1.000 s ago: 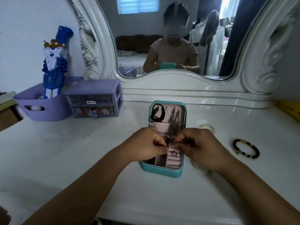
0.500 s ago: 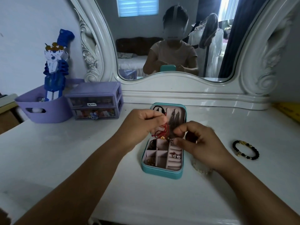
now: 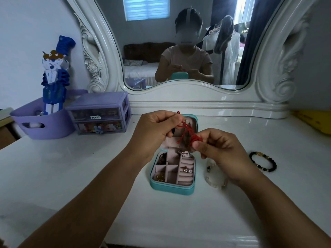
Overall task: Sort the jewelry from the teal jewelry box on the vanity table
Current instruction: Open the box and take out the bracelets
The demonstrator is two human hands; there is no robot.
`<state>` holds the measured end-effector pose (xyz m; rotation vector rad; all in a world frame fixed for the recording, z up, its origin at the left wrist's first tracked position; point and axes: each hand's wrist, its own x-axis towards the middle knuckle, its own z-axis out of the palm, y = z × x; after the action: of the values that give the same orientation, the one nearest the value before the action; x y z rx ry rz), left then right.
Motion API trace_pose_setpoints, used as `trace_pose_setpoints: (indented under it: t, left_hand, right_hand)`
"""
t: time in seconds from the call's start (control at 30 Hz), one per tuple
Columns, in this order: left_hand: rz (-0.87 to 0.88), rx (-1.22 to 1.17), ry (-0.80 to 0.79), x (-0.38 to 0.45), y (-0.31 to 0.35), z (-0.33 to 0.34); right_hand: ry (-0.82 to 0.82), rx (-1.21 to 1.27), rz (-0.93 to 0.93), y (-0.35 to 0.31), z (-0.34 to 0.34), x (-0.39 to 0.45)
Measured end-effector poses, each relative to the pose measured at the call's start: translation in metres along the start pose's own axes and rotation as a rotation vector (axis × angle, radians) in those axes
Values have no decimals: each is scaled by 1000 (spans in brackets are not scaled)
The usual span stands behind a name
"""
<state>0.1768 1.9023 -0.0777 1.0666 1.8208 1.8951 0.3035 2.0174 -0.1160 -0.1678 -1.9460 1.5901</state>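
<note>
1. At far left on the white desk [image 3: 53, 176], a purple basket [image 3: 41, 122] holds a blue-and-white figure [image 3: 53, 76]; just beside it stands a small purple drawer unit [image 3: 100, 113]; behind them rises the carved frame of the mirror [image 3: 184, 51].
2. The left hand [image 3: 154, 129] is raised above the back of the box; its grip is closed, fingers curled and pinching one end of a red cord [image 3: 188, 130].
3. Beneath and between the hands, the teal jewelry box [image 3: 172, 188] lies open on the desk; its pink compartments hold a pair of stud earrings [image 3: 187, 170], a small gold piece at the near left corner and a dark coil at the upper left; what hangs in the lid is partly hidden by the cord.
4. The right hand [image 3: 220, 151] grips the bunched, knotted part of the cord between thumb and forefinger; loose ends dangle between the two hands.
5. Judged from this, the step in hand is untangling the cord before it is set down; it is best done by easing the strands apart with light, short pulls rather than tugging the ends, which would tighten the knot; keeping it lifted clear of the box should stop it snagging the pieces below.
6. Under the right wrist lies a pale beaded bracelet [image 3: 213, 178]; further right, well apart from the box, rests a black bead bracelet [image 3: 263, 161] with a gold charm; a yellow object [image 3: 315, 120] sits at the far right edge.
</note>
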Motion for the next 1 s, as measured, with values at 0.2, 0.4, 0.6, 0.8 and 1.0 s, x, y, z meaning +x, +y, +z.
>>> trace_pose_setpoints:
  t: [0.2, 0.4, 0.6, 0.8, 1.0]
  left_hand:
    - [111, 223, 151, 3, -21, -4]
    - [53, 297, 268, 7, -64, -15]
    - [-69, 139, 128, 7, -71, -11]
    - [-85, 172, 37, 2, -81, -11]
    - [-52, 261, 69, -2, -85, -9]
  right_hand:
    - [197, -43, 42, -13, -30, 0]
    - [489, -261, 214, 0, -74, 7]
    - [514, -466, 308, 26, -93, 10]
    - [487, -717, 414, 43, -100, 11]
    - [468, -965, 509, 45, -101, 12]
